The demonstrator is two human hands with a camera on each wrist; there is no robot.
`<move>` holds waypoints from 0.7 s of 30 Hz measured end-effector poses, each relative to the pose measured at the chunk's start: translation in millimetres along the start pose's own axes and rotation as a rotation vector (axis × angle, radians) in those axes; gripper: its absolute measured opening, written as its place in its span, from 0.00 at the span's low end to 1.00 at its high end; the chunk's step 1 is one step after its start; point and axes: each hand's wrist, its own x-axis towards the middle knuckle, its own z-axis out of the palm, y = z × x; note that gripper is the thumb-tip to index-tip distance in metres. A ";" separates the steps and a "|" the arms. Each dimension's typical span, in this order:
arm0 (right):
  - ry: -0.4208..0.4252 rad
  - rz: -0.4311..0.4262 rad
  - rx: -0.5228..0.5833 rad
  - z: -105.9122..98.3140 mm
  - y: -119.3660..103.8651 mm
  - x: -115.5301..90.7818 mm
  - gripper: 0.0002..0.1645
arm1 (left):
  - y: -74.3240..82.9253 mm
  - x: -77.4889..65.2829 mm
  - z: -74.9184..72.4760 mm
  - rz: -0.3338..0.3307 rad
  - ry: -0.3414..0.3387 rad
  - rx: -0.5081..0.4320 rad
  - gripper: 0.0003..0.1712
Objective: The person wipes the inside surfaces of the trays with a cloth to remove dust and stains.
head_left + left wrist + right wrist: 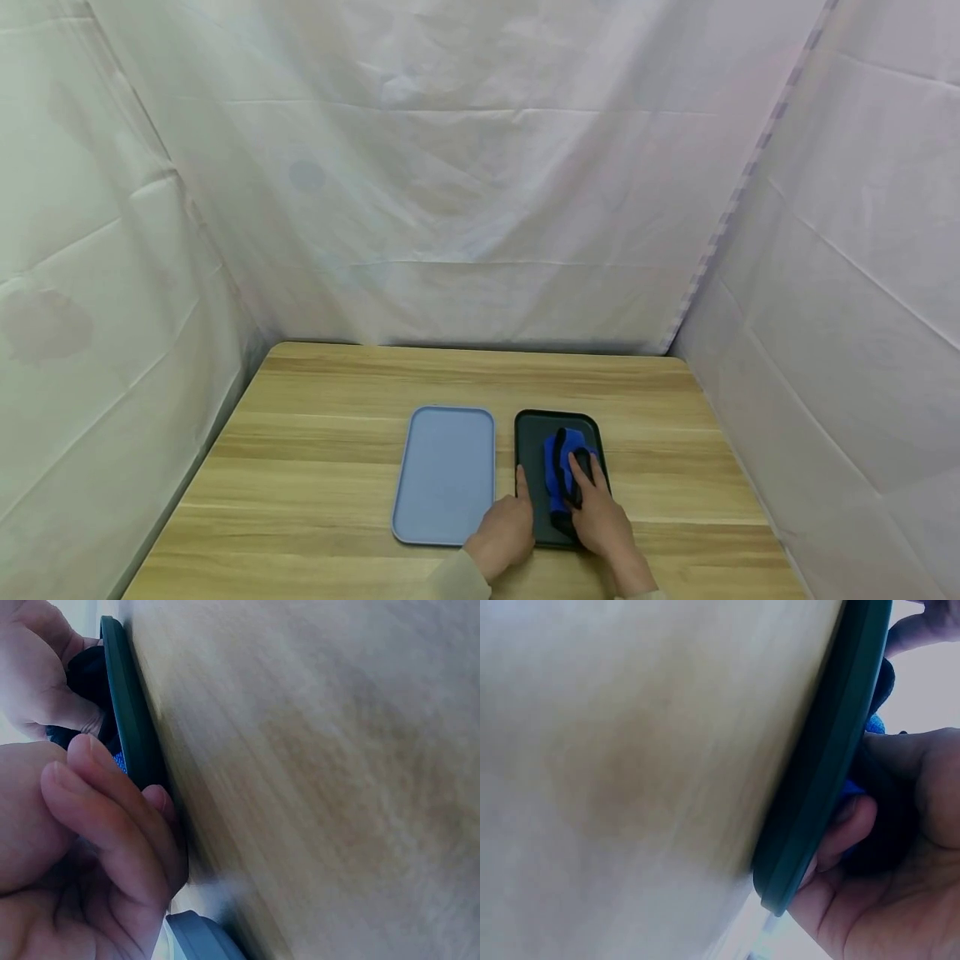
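A dark green tray point(534, 442) lies on the table with a blue and black fabric item point(551, 475) on it; the item's exact kind is unclear. My right hand point(603, 517) grips this item from above, two fingers spread over its black part. In the right wrist view, thumb and finger bend around the dark fabric point(885, 817). My left hand point(506, 529) is at the tray's near left corner, its index finger straight along the left rim. Its other fingers point(112, 825) are curled in the left wrist view; whether they grip the rim is hidden.
Left of the green tray lies a light blue tray point(446, 471), a narrow gap between them. Both are on a wood-grain table point(315, 467) near its front side. White cloth walls point(450, 208) enclose the back and both sides.
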 end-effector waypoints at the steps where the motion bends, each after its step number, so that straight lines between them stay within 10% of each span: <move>1: 0.000 -0.002 0.000 -0.4 -0.3 0.9 0.48 | 0.2 0.2 0.1 -0.001 0.001 0.002 0.58; 21: 0.015 -0.050 0.018 -6.7 -1.4 18.3 0.47 | 1.9 0.3 1.3 -0.008 0.016 0.005 0.58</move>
